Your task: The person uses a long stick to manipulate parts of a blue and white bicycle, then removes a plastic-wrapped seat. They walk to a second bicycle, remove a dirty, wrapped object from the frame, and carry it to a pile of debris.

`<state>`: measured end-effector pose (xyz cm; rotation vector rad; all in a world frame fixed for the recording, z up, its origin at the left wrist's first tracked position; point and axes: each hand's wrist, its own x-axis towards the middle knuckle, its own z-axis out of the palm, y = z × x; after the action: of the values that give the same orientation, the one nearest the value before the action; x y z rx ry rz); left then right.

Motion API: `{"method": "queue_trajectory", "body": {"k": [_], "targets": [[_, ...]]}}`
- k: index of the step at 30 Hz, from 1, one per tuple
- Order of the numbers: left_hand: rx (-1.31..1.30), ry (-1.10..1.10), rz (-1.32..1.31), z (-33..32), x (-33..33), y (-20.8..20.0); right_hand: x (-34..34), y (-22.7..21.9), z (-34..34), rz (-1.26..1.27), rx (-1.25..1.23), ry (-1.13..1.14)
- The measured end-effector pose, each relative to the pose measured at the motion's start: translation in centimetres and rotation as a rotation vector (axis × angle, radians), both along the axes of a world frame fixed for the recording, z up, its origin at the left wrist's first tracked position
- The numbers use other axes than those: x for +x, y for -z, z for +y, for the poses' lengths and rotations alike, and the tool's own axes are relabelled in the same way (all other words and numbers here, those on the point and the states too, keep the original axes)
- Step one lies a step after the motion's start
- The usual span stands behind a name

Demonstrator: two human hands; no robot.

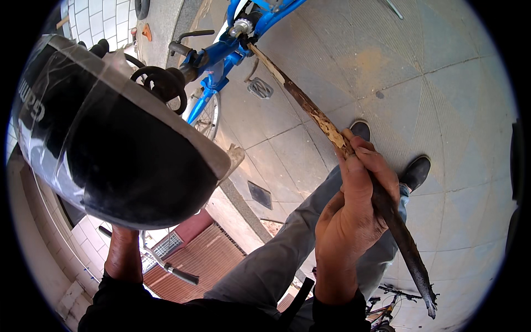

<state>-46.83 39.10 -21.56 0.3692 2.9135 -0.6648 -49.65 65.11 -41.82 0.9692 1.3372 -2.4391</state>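
My right hand is closed around a long, rough wooden stick. Its bark is dark, with a pale bare patch just ahead of my fingers. The far tip reaches the blue bicycle frame, near the metal crank area; whether it touches is hard to tell. The stick's splintered near end hangs down past my wrist. On the left, a large black bicycle saddle in clear plastic fills much of the view. My left forearm passes behind this saddle, which hides my left hand and its fingers.
A pedal hangs below the blue frame, above the grey tiled floor. Another handlebar is at the lower left. A further bicycle stands at the bottom right. My shoes are just beyond the stick.
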Motion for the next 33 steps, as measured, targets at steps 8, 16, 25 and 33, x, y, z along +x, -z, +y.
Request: {"method": "queue_trajectory", "body": {"k": [8, 16, 25, 33], "targets": [[-0.013, -0.023, 0.015, 0.1, 0.0, -0.1, 0.7, -0.2, 0.4, 0.039, -0.029, 0.008], [-0.024, -0.038, 0.03, 0.2, 0.2, -0.2, 0.5, -0.1, 0.9, 0.049, 0.023, -0.004], [-0.042, -0.062, 0.032, 0.5, 0.1, -0.1, 0.1, -0.8, 0.2, -0.012, -0.029, 0.008], [-0.007, -0.085, 0.065, 0.3, 0.5, -0.1, 0.0, 0.0, -0.6, 0.058, -0.042, 0.03]]}}
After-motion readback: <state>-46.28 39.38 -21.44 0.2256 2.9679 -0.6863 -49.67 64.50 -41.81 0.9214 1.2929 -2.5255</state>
